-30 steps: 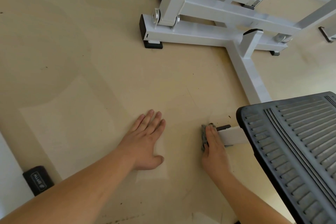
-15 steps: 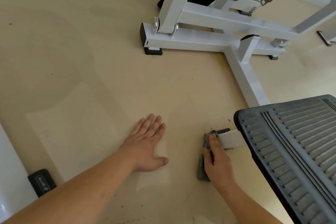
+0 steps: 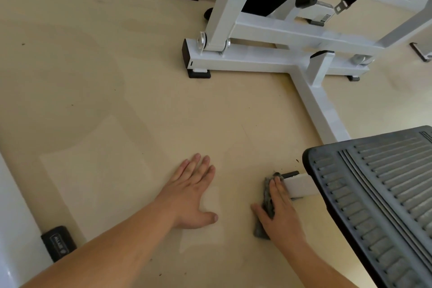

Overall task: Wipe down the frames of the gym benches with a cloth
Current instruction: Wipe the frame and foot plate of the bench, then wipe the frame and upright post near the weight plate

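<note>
Floor: pale, smooth gym floor (image 3: 117,82), scattered with small dark specks; the person works low over it.
Right hand: the right hand (image 3: 281,210) lies flat with its fingers straight and together and the thumb out to the side; it clamps on nothing and presses the cloth down and forward.
Cloth: the grey cloth (image 3: 267,194) is under that palm; its front is bunched against the frame end at the fingertips, and its back trails onto the floor beside the wrist.
Frame end: a short white bar end (image 3: 300,185) with a black cap (image 3: 291,173) sits just ahead of the fingertips; most of the bar is hidden.
Ribbed pad: a grey ribbed pad (image 3: 374,199) overhangs the bar, just to the outer side of the hand.
Left hand: the left hand (image 3: 190,190) is apart from the cloth, spread flat on the floor as a prop.
Far frame: a white bench frame (image 3: 257,59) stands well beyond both hands, its beam (image 3: 321,110) running back towards the pad.
Risk, slip: held only by flat pressure, the cloth could slide out from under the palm; the bar's underside and covered length would probably stay unwiped.
Risk, knuckles: a longer stroke may knock the hand on the pad's edge.
Risk, grit: the trailing cloth may pick up floor specks and smear them on the white paint.
Risk, balance: the propping hand could skid on the smooth floor.
</note>
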{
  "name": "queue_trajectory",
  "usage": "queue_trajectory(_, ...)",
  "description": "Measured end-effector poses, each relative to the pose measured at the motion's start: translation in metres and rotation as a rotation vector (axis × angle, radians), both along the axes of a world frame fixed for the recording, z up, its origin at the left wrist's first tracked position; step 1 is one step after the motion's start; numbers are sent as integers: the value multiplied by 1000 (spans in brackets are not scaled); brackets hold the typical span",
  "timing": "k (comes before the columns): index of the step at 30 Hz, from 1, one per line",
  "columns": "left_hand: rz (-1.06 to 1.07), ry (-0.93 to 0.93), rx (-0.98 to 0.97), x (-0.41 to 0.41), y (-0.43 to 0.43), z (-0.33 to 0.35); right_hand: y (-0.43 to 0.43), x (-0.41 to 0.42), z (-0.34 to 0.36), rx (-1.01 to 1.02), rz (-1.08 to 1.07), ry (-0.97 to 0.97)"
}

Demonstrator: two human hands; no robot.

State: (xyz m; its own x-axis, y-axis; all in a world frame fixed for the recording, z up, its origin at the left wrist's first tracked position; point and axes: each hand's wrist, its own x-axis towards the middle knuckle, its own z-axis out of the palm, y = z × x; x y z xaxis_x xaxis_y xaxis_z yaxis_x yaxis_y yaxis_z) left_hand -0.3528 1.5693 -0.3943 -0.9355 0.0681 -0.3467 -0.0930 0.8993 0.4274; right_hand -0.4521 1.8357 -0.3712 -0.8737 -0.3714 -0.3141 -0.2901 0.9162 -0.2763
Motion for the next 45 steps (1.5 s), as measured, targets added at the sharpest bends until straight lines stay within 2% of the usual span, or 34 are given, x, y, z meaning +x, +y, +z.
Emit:
queue_trajectory(5, -15, -42, 0, -2, -1, 6, 21, 23, 3, -43, -65, 16)
queue_trajectory(9, -19, -119, 49, -8, -3, 15, 0, 47, 28, -131, -322, -90)
queue_trajectory(10, -13, -151, 74, -11, -5, 21, -13, 51, 36, -156, -332, -104)
queue_trajectory(12, 47, -213, 212, -19, -9, 41, -44, 50, 54, -265, -333, -139)
queue_trajectory(14, 202, -240, 460, -27, -14, 72, -80, 32, 78, -444, -446, -220)
queue_trajectory(16, 303, -141, 640, -35, -18, 103, -115, 9, 106, -628, -559, -359)
queue_trajectory(17, 317, -80, 671, -37, -21, 118, -130, 1, 121, -707, -578, -429)
queue_trajectory(21, 402, 47, 750, -44, -45, 182, -175, -9, 196, -958, -559, -703)
queue_trajectory(26, 526, 218, 814, -45, -71, 260, -199, -13, 262, -974, -458, -888)
queue_trajectory(30, 474, 119, 908, -43, -80, 304, -212, -13, 302, -1046, -418, -1002)
queue_trajectory(33, 426, 87, 899, -46, -92, 324, -224, -16, 325, -1030, -385, -993)
queue_trajectory(41, 536, 296, 865, -84, -87, 360, -222, -57, 375, -932, -275, -818)
queue_trajectory(45, 564, 343, 881, -114, -69, 352, -200, -87, 371, -950, -236, -720)
